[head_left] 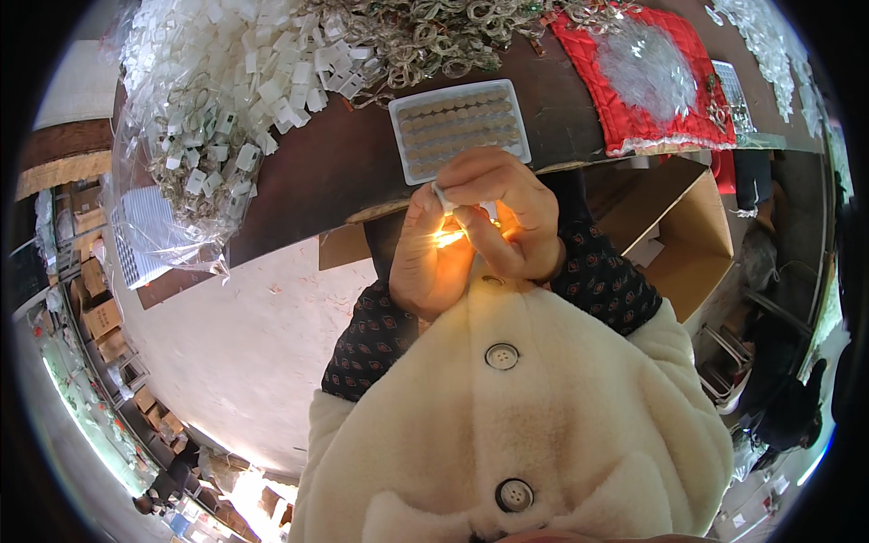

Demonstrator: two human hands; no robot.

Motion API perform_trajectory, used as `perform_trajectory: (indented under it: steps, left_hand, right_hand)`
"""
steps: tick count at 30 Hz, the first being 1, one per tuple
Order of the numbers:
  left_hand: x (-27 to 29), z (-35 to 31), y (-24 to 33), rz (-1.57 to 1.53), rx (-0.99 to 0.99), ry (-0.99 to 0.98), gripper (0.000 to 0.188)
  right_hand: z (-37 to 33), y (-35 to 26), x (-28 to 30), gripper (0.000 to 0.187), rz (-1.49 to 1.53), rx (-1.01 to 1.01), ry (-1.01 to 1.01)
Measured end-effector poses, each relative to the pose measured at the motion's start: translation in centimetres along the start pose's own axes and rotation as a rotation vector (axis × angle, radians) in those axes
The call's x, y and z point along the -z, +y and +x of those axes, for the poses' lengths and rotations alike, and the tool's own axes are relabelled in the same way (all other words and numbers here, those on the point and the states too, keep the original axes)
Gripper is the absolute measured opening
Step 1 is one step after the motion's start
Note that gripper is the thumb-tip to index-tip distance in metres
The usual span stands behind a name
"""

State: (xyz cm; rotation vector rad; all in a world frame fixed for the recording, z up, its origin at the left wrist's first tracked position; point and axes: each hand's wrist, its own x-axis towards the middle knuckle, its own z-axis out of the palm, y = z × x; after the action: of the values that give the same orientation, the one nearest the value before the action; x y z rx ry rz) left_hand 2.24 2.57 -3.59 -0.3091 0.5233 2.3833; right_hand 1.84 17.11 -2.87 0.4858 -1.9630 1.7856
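Pinched between the fingertips of the left hand point(424, 261) and the right hand point(516, 213) is a small grey piece point(441, 194), held near the table's front edge. Both hands are drawn together, with the fingers of each curled and almost meeting. Just below the piece, a warm yellow light point(450, 235) is seen glowing between the hands, and the nearby skin is lit orange by it; what gives off the light is largely hidden by the fingers.

Just beyond the hands, a white tray point(416, 172) is set on the dark table point(312, 172), and round grey discs point(457, 122) are laid out in rows inside it. To the left, small white plastic boxes point(276, 81) are heaped up. Behind the tray, coiled clear wires point(444, 36) are piled in a tangle. On the right, a red cloth point(593, 113) is spread out, with clear strands point(647, 72) bunched on it. Below the table, an open cardboard box point(697, 240) can be seen near the right sleeve point(608, 281).
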Motion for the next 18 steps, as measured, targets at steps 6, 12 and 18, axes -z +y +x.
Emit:
perform_trajectory:
  steps: [6,12,18]
  left_hand:
    - [-0.3,0.2,-0.9,0.104,-0.009,0.001,0.045]
    - [-1.4,-0.5,-0.9,0.212,-0.096,-0.007,0.05]
    - [-0.7,0.9,-1.3,0.243,-0.12,-0.014,0.031]
  right_hand:
    - [-0.7,0.7,0.7,0.025,0.134,0.016,0.002]
    - [-0.9,0.8,1.1,0.024,0.038,0.115,0.03]
    - [-1.7,-0.1,6.2,0.027,-0.271,0.06,-0.068]
